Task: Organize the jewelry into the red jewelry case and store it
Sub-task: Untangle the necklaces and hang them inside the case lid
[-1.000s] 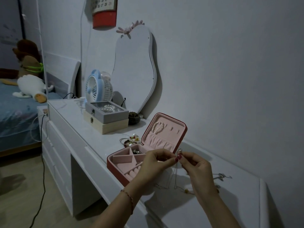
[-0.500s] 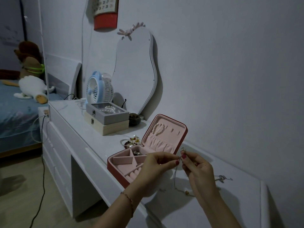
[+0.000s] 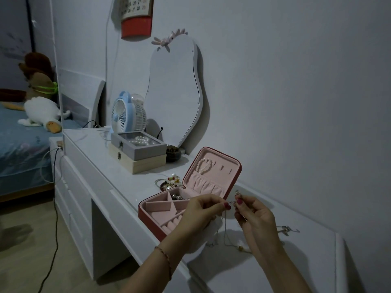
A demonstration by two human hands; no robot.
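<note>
Item: thin chain (image 3: 225,227), pinched at its clasp by your left hand (image 3: 203,210) and right hand (image 3: 255,214), dangling over the worktop (image 3: 264,269) front edge beside the open case (image 3: 213,166); risk: slack links may snag or slip floorward.

- The jewelry case (image 3: 169,210) sits open near the front edge of the surface (image 3: 101,157), its lid (image 3: 213,172) raised toward the wall.
- A pearl bracelet (image 3: 203,166) hangs inside the lid.
- A heap of bracelets (image 3: 168,182) lies on the surface just left of the lid, behind the case's tray.
- Two stacked boxes (image 3: 137,154) stand farther left; a fan (image 3: 127,116) is behind them, a mirror (image 3: 175,92) leans on the wall to their right.
- Left hand (image 3: 201,216) and right hand (image 3: 254,218) meet right of the case, holding a necklace (image 3: 227,229) above the surface.
- Another chain (image 3: 286,229) lies right of the hands.
</note>
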